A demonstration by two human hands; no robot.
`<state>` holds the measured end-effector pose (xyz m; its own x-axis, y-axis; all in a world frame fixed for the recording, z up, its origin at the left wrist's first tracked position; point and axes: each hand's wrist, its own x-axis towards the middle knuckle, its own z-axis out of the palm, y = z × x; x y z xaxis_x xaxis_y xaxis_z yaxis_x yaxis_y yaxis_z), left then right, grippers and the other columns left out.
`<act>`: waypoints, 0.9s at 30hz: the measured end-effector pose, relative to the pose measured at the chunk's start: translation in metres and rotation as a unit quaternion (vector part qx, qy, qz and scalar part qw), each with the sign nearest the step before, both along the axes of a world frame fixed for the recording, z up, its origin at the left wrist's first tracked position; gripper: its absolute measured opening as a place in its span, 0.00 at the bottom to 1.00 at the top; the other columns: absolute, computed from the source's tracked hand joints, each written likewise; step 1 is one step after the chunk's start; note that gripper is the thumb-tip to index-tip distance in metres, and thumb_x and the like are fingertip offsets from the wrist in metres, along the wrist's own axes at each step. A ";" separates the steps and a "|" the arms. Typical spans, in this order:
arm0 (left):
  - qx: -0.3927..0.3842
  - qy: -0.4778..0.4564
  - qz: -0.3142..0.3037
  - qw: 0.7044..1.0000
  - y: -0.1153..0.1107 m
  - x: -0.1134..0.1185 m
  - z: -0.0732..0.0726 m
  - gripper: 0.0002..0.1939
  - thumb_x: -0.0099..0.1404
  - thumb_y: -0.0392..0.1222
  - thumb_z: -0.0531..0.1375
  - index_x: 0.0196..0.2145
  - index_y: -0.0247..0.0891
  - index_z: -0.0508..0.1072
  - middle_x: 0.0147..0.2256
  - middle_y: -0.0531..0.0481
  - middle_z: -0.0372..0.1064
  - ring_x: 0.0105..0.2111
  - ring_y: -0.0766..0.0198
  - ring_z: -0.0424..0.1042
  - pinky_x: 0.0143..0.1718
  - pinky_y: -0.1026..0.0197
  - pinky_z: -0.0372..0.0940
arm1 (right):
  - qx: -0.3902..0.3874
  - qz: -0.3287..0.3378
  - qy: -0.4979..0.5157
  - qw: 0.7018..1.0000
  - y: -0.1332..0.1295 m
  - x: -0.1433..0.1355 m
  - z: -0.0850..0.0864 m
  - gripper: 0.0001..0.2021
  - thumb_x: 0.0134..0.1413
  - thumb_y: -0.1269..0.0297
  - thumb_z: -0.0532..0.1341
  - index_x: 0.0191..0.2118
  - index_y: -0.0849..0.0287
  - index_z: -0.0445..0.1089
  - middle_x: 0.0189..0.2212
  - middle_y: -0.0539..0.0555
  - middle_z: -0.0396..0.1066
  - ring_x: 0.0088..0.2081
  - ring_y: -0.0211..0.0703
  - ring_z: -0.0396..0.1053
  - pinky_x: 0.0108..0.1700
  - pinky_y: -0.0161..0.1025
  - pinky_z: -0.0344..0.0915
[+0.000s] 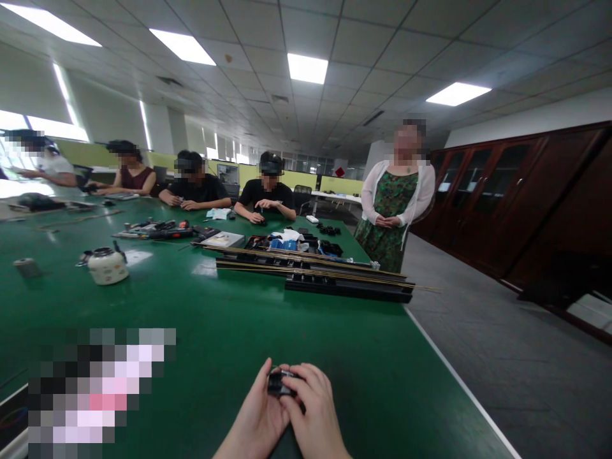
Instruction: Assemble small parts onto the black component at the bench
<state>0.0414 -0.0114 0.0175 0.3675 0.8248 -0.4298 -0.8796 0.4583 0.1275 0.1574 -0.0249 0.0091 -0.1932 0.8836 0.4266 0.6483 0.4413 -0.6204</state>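
Near the front of the green table (205,363), my two hands meet around a small black part (276,385) with a shiny metal piece along its top. My left hand (261,408) cradles it from the left and below, thumb up along its side. Over its right end, the fingers of my right hand (313,398) are bent and pressed against it. Those fingers cover much of the part, so its exact kind cannot be made out.
Ahead lie long black rails (349,290) with thin brass-coloured rods (325,274). A cream pot (109,266) and a grey cylinder (27,268) stand left. Tools (157,229) lie farther back. Several people sit across the table; one person (399,197) stands at right.
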 end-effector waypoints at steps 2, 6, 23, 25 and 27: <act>0.001 0.005 0.003 1.000 0.000 0.000 0.000 0.17 0.66 0.43 0.48 0.26 0.32 0.69 0.23 0.48 0.71 0.21 0.67 0.71 0.21 0.68 0.63 | 0.002 0.005 -0.009 1.000 0.001 0.000 -0.002 0.14 0.48 0.71 0.60 0.41 0.48 0.71 0.44 0.51 0.69 0.49 0.48 0.62 0.52 0.48 0.58; 0.007 0.011 -0.007 1.000 0.000 -0.002 -0.002 0.17 0.66 0.44 0.49 0.27 0.32 0.69 0.22 0.48 0.71 0.20 0.68 0.70 0.21 0.68 0.63 | 0.004 0.026 -0.034 0.999 0.003 0.001 -0.004 0.15 0.48 0.72 0.60 0.42 0.48 0.70 0.46 0.50 0.68 0.49 0.46 0.62 0.52 0.47 0.58; 0.016 0.053 -0.020 0.998 -0.003 -0.003 0.005 0.18 0.66 0.46 0.47 0.28 0.32 0.71 0.25 0.45 0.74 0.27 0.59 0.75 0.28 0.59 0.68 | -0.034 0.013 0.133 0.990 -0.002 0.001 -0.001 0.20 0.43 0.74 0.60 0.44 0.50 0.69 0.45 0.54 0.68 0.49 0.47 0.63 0.52 0.45 0.60; 0.019 0.066 -0.021 0.997 -0.003 -0.003 0.005 0.18 0.65 0.46 0.48 0.28 0.33 0.71 0.27 0.44 0.74 0.29 0.57 0.75 0.28 0.60 0.68 | -0.048 0.013 0.147 0.988 -0.002 0.001 -0.001 0.20 0.43 0.75 0.60 0.45 0.51 0.69 0.45 0.54 0.68 0.49 0.47 0.64 0.52 0.45 0.60; 0.022 0.078 -0.021 0.997 -0.003 -0.003 0.003 0.17 0.65 0.46 0.49 0.29 0.33 0.70 0.27 0.43 0.74 0.30 0.56 0.76 0.28 0.60 0.68 | -0.059 0.017 0.158 0.985 -0.001 0.001 -0.002 0.22 0.40 0.77 0.59 0.45 0.53 0.68 0.45 0.54 0.68 0.49 0.46 0.64 0.52 0.44 0.60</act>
<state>0.0382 -0.0144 0.0210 0.3332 0.8296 -0.4481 -0.8283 0.4846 0.2811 0.1586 -0.0259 0.0076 -0.0966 0.9259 0.3653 0.4003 0.3721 -0.8374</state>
